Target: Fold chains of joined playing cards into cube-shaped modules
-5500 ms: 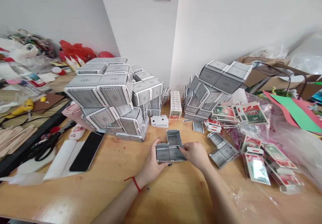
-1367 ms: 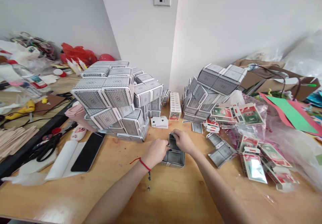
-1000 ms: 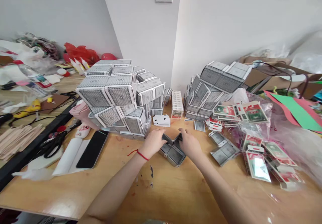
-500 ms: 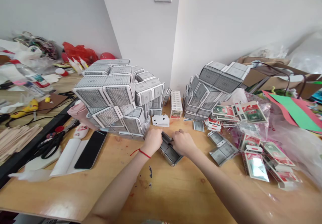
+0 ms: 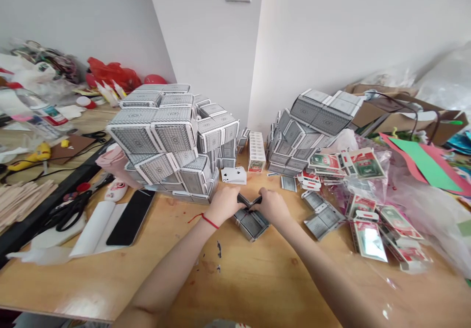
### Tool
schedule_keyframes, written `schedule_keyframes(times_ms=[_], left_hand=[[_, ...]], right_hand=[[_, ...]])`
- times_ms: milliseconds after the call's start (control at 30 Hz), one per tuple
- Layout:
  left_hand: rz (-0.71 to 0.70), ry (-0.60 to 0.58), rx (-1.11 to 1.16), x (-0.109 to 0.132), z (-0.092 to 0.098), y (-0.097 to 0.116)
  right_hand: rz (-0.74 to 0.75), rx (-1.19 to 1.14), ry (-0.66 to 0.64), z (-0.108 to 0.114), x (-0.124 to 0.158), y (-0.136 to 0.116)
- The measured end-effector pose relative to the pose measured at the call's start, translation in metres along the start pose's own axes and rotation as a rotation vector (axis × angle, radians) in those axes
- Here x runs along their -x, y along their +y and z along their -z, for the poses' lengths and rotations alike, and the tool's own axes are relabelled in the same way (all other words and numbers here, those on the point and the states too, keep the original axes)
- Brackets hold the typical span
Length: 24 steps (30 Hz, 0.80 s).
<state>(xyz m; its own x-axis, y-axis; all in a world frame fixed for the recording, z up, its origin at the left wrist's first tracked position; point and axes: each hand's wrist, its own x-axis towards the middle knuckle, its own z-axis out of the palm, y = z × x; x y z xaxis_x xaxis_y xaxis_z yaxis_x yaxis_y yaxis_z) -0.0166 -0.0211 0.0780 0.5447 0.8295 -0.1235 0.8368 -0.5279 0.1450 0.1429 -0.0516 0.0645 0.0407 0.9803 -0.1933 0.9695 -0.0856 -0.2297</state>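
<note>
Between my hands, low over the tabletop, is a small grey-patterned piece built of folded playing cards (image 5: 252, 225). My left hand (image 5: 228, 202) is closed on its far left edge, a red string around the wrist. Closed on the far right edge is my right hand (image 5: 273, 205). Dark card flaps stand up in a V between my fingers, and the fingertips are partly hidden. Just beyond lies a stack of face-up playing cards (image 5: 233, 176), a two of spades on top. Another grey card piece (image 5: 324, 220) lies to the right of my right hand.
Tall stacks of folded-card blocks stand at left (image 5: 158, 136) and right (image 5: 301, 131), with an upright clear pack of cards (image 5: 256, 152) between. Red card boxes (image 5: 370, 237) and plastic wrap lie right; a phone (image 5: 131, 218), scissors (image 5: 69, 212) and glue gun (image 5: 31, 156) left.
The card piece's far flaps have risen into a V between my fingers. My right hand has shifted slightly right, and the view has turned a little.
</note>
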Motion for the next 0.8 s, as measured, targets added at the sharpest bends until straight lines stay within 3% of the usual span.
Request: schedule_keyframes(times_ms=[200, 467, 700, 800], left_hand=[[-0.187, -0.069, -0.077, -0.005, 0.002, 0.015], [-0.148, -0.053, -0.046, -0.001, -0.004, 0.022], [-0.072, 0.073, 0.140, -0.009, 0.001, -0.004], [0.040, 0.125, 0.468, -0.008, -0.001, -0.019]], right_hand=[[-0.028, -0.004, -0.025, 0.000, -0.006, 0.002], [-0.060, 0.022, -0.035, 0.002, 0.001, -0.006], [-0.048, 0.065, -0.015, 0.007, 0.011, -0.004], [0.044, 0.116, -0.045, 0.007, 0.012, -0.003]])
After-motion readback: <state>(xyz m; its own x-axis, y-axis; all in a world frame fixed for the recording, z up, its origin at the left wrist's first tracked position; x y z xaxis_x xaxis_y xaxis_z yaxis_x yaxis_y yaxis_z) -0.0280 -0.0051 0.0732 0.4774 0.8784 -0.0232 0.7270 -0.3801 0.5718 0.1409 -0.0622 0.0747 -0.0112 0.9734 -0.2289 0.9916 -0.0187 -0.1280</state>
